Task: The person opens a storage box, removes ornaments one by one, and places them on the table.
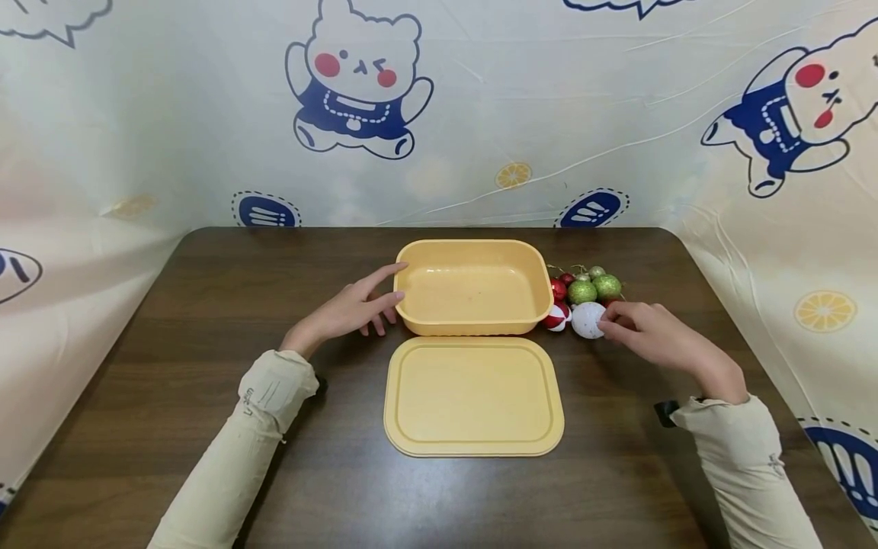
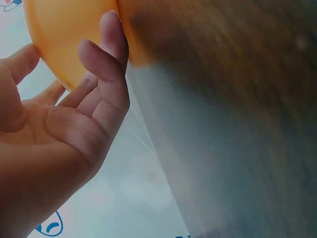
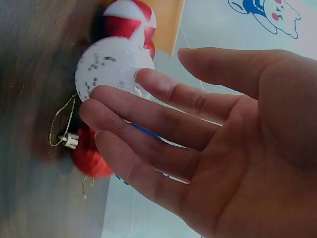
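A yellow plastic box [image 1: 473,326], open at the top, stands near the back of the table. My left hand [image 1: 353,309] is at its left end, thumb and forefinger touching the rim and the other fingers lower down outside. To the right of the box lies a cluster of Christmas baubles. My right hand [image 1: 648,332] reaches to the white speckled bauble [image 3: 106,64], its forefinger tip right at the ball and the thumb apart from it. Beside that ball are a red-and-white bauble [image 3: 121,22], green glitter baubles [image 1: 581,291] and a red bauble [image 3: 91,156] with a gold loop.
The matching yellow lid [image 1: 473,396] lies flat just in front of the box. A dark wooden table [image 1: 329,488] carries everything. Behind and at the sides hangs a pale cloth [image 1: 494,91] printed with cartoon bears.
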`<state>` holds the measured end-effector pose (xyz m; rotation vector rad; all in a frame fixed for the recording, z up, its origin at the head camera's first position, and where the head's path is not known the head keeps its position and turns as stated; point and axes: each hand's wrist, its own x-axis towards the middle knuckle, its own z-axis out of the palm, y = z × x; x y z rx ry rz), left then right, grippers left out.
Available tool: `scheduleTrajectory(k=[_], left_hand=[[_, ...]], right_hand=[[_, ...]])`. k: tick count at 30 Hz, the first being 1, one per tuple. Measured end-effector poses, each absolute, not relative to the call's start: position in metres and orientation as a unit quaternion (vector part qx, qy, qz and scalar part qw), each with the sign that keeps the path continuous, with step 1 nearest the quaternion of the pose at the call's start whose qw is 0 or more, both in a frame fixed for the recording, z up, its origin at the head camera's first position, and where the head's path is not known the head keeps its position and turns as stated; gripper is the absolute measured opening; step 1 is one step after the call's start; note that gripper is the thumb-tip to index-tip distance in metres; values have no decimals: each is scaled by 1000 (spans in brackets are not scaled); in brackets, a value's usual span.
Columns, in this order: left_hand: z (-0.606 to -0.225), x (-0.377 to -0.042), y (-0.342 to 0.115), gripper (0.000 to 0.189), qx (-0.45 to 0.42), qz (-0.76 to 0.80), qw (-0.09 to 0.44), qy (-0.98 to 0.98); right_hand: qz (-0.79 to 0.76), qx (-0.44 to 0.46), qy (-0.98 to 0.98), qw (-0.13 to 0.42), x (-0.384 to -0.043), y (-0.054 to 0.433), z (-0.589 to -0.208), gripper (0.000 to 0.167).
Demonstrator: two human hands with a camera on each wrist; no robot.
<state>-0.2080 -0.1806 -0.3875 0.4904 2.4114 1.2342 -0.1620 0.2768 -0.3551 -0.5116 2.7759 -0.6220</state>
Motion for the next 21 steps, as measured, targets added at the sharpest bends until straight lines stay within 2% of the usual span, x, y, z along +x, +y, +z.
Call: scheduleTrajectory(k=[5, 9, 16, 21], left_hand=[[-408, -218, -188, 61, 183, 435, 178, 863], [-407, -217, -189, 61, 178, 434, 176, 865], [-406, -219, -187, 61, 171, 421, 165, 875], [-405, -219, -187, 63, 173, 411, 167, 879]], right_hand=[[-212, -173, 954, 125, -161, 274, -354, 20], [-215, -165, 954, 128, -161, 275, -349, 20], [-189, -162, 966, 72, -160, 290, -342, 22], [-180, -147, 970, 71, -162, 305, -347, 26]])
